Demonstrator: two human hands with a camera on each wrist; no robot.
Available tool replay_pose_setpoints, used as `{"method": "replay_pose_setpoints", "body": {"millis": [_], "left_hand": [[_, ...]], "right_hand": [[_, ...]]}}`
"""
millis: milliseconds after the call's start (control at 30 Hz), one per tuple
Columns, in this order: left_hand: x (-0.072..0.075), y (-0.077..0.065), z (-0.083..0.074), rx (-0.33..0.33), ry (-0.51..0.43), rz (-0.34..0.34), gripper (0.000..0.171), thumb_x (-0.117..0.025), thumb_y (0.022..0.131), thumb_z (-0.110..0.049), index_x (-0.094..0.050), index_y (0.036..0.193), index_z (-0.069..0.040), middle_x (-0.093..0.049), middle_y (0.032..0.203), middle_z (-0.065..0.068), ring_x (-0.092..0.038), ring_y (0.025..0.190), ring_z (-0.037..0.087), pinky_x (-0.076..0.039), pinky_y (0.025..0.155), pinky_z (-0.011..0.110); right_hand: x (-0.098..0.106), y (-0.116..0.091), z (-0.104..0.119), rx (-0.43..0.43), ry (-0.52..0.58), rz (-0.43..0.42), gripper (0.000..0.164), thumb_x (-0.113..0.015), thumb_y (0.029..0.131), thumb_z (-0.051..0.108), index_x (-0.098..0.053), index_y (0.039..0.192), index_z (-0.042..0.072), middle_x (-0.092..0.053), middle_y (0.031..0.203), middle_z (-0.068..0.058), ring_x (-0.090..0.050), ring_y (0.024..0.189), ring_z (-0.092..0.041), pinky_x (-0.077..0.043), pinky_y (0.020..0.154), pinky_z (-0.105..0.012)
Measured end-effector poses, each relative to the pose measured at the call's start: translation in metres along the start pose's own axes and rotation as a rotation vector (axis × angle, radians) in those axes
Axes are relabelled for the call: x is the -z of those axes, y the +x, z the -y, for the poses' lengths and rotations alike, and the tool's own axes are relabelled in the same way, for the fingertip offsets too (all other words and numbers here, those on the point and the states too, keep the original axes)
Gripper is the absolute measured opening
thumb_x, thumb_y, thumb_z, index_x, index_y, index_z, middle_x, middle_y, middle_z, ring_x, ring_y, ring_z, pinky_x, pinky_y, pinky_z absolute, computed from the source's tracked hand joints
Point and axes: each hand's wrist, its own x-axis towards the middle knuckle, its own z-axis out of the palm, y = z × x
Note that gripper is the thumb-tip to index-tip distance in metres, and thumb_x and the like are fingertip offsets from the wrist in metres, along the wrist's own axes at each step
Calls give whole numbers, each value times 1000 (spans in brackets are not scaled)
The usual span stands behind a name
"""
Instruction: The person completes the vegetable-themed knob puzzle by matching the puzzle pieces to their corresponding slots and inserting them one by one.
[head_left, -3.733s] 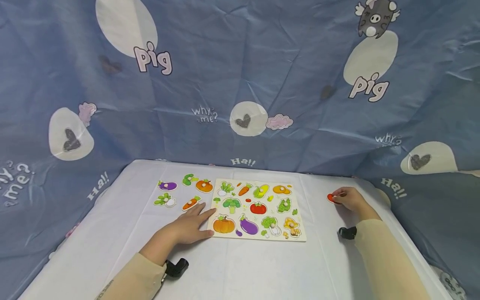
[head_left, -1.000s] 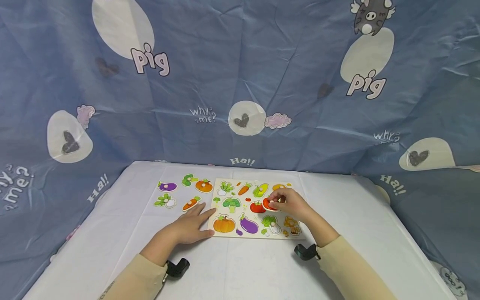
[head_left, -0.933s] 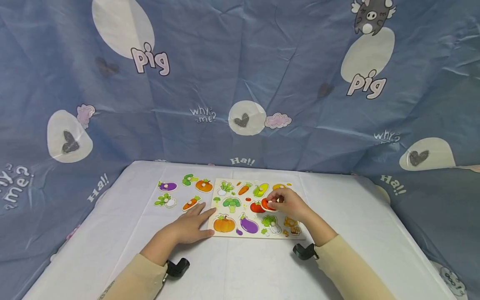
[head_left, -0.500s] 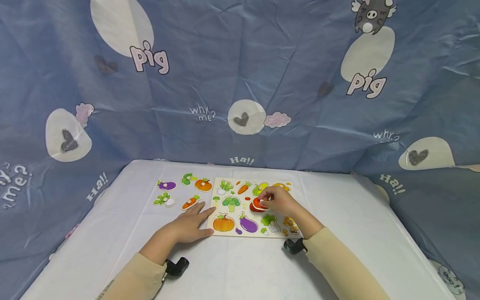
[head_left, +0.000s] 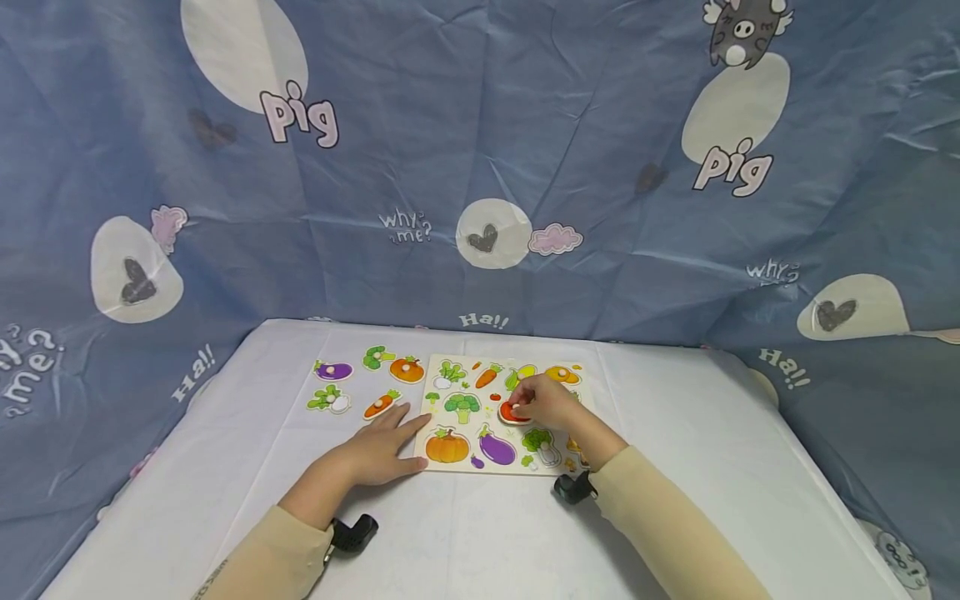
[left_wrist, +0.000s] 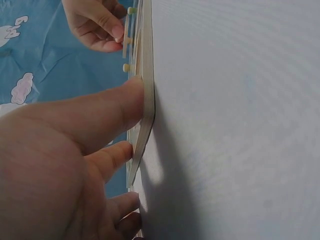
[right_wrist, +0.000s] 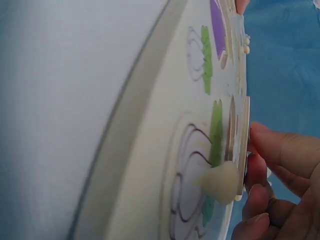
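My right hand pinches a red tomato puzzle piece over the tomato spot of the wooden vegetable puzzle board. In the right wrist view the edge of the piece shows close above the board, thumb and fingertips at its upper side. My left hand lies spread at the board's left edge, with thumb and index finger touching it. The left wrist view has the thumb against the board's side. Pieces with knobs, such as the bok choy, sit in the board.
Left of the board lie loose knobbed pieces: an eggplant, a broccoli, a pumpkin, a radish and a carrot near my left fingertips. A white cloth covers the table, and a blue printed curtain hangs behind.
My right hand picked up the tomato piece at the far right, brought it left over the board, and has lowered it onto the tomato spot. The left hand has stayed in place.
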Motion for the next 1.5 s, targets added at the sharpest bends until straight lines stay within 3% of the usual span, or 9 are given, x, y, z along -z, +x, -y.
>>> {"method": "replay_pose_setpoints", "body": {"millis": [200, 500, 1167, 1500], "left_hand": [[1, 0, 0, -5, 6, 2, 74, -68, 92, -47, -41, 155, -20, -23, 163, 20, -19, 149, 43, -22, 115, 65], [3, 0, 1, -2, 3, 6, 74, -67, 92, -48, -40, 155, -20, -22, 163, 20, -18, 149, 43, -22, 115, 65], [4, -3, -1, -8, -2, 2, 74, -67, 92, -47, -40, 155, -20, -23, 163, 21, -19, 149, 44, -22, 114, 67], [2, -1, -1, -19, 4, 5, 74, -67, 92, -47, -40, 155, -19, -23, 162, 21, -19, 149, 44, -22, 115, 66]], "right_hand": [[-4, 2, 1, -39, -26, -3, 6, -77, 89, 12, -71, 88, 12, -59, 79, 0, -51, 72, -15, -43, 68, -29], [-6, 6, -3, -8, -42, -7, 6, -77, 90, 15, -71, 90, 13, -60, 81, 1, -53, 74, -15, -45, 70, -30], [-7, 6, -7, -23, 3, -6, 5, -77, 89, 14, -72, 90, 14, -61, 82, 1, -53, 76, -15, -45, 72, -30], [2, -6, -9, -21, 86, -16, 6, -77, 89, 13, -72, 92, 13, -63, 86, 0, -56, 78, -17, -49, 68, -28]]}}
